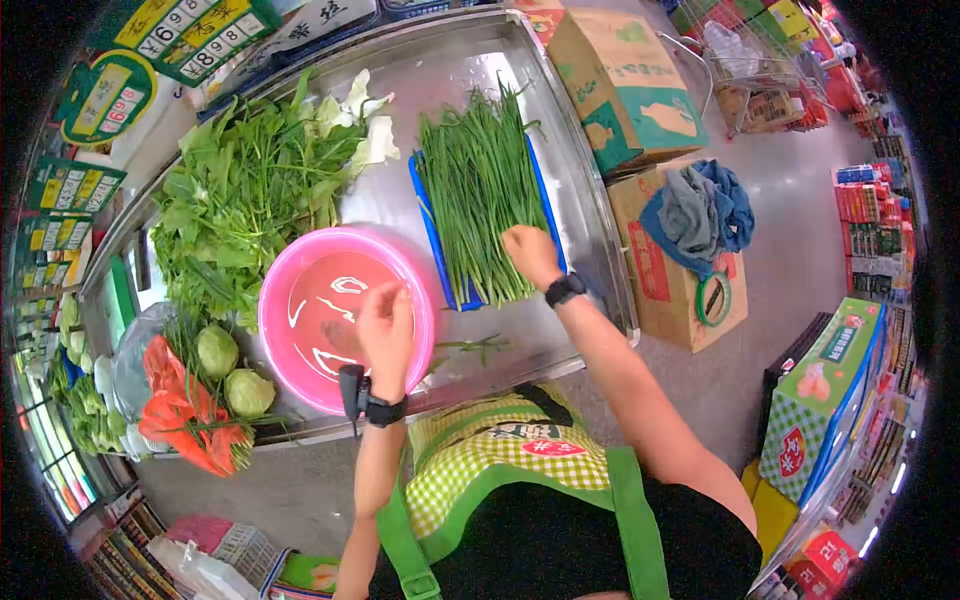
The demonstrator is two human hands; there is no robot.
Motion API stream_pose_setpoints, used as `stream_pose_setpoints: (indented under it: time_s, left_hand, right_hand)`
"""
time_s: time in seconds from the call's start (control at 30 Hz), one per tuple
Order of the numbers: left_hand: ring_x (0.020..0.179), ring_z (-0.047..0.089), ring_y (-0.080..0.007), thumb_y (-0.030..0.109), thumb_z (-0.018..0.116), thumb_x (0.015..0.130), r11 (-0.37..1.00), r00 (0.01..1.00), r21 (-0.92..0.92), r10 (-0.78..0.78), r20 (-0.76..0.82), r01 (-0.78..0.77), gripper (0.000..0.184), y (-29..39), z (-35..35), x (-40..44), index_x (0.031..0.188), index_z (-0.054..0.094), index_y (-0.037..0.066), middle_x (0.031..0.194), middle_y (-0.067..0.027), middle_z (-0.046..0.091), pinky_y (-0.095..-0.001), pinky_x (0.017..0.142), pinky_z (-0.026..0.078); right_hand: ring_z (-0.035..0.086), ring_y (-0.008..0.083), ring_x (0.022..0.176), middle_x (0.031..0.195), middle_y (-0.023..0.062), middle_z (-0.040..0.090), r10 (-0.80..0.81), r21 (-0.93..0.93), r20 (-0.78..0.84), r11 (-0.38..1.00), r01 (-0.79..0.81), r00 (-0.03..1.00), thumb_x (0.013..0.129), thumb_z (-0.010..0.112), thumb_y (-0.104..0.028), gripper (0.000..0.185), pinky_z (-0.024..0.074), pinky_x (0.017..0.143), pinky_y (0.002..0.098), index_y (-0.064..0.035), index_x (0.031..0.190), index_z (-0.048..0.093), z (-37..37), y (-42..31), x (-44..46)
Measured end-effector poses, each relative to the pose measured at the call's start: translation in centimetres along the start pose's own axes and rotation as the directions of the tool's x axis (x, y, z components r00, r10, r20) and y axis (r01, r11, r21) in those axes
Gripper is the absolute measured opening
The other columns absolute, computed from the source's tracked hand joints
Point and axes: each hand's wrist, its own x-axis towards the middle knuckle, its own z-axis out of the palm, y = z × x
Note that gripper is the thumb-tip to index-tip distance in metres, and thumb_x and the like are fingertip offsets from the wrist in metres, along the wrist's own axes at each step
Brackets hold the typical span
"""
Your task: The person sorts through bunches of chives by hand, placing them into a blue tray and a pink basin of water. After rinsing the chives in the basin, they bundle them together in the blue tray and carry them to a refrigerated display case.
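Observation:
My left hand (386, 325) is over the right side of a pink basin (283, 373) that holds water. Its fingers are curled together, and whatever may be in them cannot be made out. Garlic chives (478, 190) lie in a thick bundle on a blue tray (545, 195). At the bundle's right side, my right hand (532, 256) is closed with its fingers bent inward; the fingertips are hidden, so I cannot tell if it grips any stalks. A few loose green stalks (480, 346) rest on the metal table (405, 210) just below the tray.
Leafy greens (250, 190) are heaped behind the basin. Round cabbages (249, 392) and an orange-red plastic bag (178, 405) sit at left. Cardboard boxes (625, 85) stand right of the table, one carrying a blue cloth (695, 210) and a green tape roll (714, 300).

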Motion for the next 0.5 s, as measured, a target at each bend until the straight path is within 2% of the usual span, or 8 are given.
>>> stream_pose_setpoints:
  time_s: [0.03,0.07,0.2,0.27,0.33,0.4,0.43,0.5]
  left_hand:
    - [0.076,0.055,-0.0111,0.009,0.055,0.082,1.0,1.0,0.009,0.007,-0.012,-0.007,0.016,-0.1,1.3,0.1,0.095,0.056,-0.001,0.083,-0.0055,0.059,-0.0233,0.07,0.044]
    - [0.074,0.055,-0.0118,0.012,0.055,0.082,0.981,1.0,0.196,0.015,0.021,-0.019,0.017,0.1,2.0,0.4,0.094,0.057,-0.001,0.081,-0.0064,0.06,-0.0243,0.068,0.045]
    - [0.073,0.058,-0.0173,0.012,0.054,0.081,0.977,0.995,0.207,0.029,0.094,-0.048,0.018,-2.3,5.7,1.7,0.093,0.057,-0.001,0.082,-0.0108,0.061,-0.0285,0.067,0.046]
    - [0.079,0.058,-0.0275,0.012,0.054,0.079,0.957,0.985,0.273,0.057,0.164,-0.1,0.017,-4.0,7.6,2.9,0.09,0.057,0.0,0.085,-0.0151,0.06,-0.0353,0.07,0.045]
    - [0.084,0.054,-0.0317,0.012,0.053,0.078,0.882,0.965,0.424,0.109,0.24,-0.205,0.015,-4.4,9.2,4.0,0.088,0.057,0.001,0.086,-0.0155,0.059,-0.0395,0.075,0.042]
    - [0.088,0.051,-0.0321,0.011,0.053,0.077,0.868,0.941,0.407,0.172,0.292,-0.285,0.016,-4.9,10.3,4.7,0.09,0.056,0.002,0.091,-0.0146,0.057,-0.0402,0.077,0.04]
    - [0.089,0.051,-0.0318,0.011,0.053,0.076,0.82,0.922,0.456,0.203,0.331,-0.344,0.017,-5.4,11.1,5.1,0.091,0.055,0.002,0.094,-0.0138,0.057,-0.0397,0.078,0.04]
    - [0.093,0.049,-0.0312,0.011,0.055,0.074,0.728,0.895,0.545,0.219,0.389,-0.415,0.026,-6.5,12.3,6.0,0.099,0.054,0.004,0.105,-0.0115,0.054,-0.0394,0.078,0.041]
  right_hand:
    - [0.058,0.0355,0.072,0.077,0.0178,0.061,0.106,-0.101,0.078,0.99,-0.098,0.991,0.075,0.056,-0.03,0.028,0.0458,0.063,0.0434,-0.0029,0.078,0.058,0.5,-1.5,0.2]
    - [0.058,0.0358,0.071,0.079,0.0182,0.06,0.067,-0.199,0.082,0.979,-0.049,0.994,0.075,0.056,-0.028,0.027,0.046,0.06,0.0446,-0.0029,0.083,0.056,1.0,-2.4,0.0]
    - [0.058,0.0343,0.07,0.083,0.0149,0.057,-0.014,-0.31,0.026,0.951,0.022,1.0,0.074,0.053,-0.017,0.02,0.0471,0.057,0.0437,-0.0043,0.089,0.053,5.6,-1.2,0.3]
    - [0.058,0.0336,0.07,0.083,0.0148,0.056,-0.158,-0.209,0.041,0.964,0.164,0.987,0.074,0.053,-0.013,0.017,0.0466,0.056,0.0439,-0.0047,0.088,0.053,4.6,-2.2,-0.8]
    - [0.057,0.0341,0.069,0.081,0.0161,0.056,-0.129,-0.175,0.05,0.975,0.136,0.99,0.075,0.052,-0.012,0.015,0.046,0.056,0.044,-0.0045,0.088,0.053,2.9,-2.9,-0.5]
    - [0.056,0.0352,0.07,0.081,0.0181,0.055,-0.237,0.01,0.015,0.971,0.237,0.971,0.076,0.052,-0.014,0.017,0.0459,0.058,0.0434,-0.003,0.089,0.054,1.8,-1.9,0.3]
    - [0.056,0.0362,0.072,0.08,0.0195,0.055,-0.248,0.064,-0.096,0.965,0.255,0.964,0.077,0.052,-0.015,0.016,0.0453,0.06,0.044,-0.0018,0.086,0.054,2.0,-1.2,1.3]
    - [0.056,0.0362,0.073,0.081,0.0196,0.056,-0.175,0.026,-0.108,0.984,0.178,0.979,0.078,0.051,-0.015,0.016,0.0452,0.06,0.0444,-0.0015,0.086,0.054,1.6,-0.5,3.1]
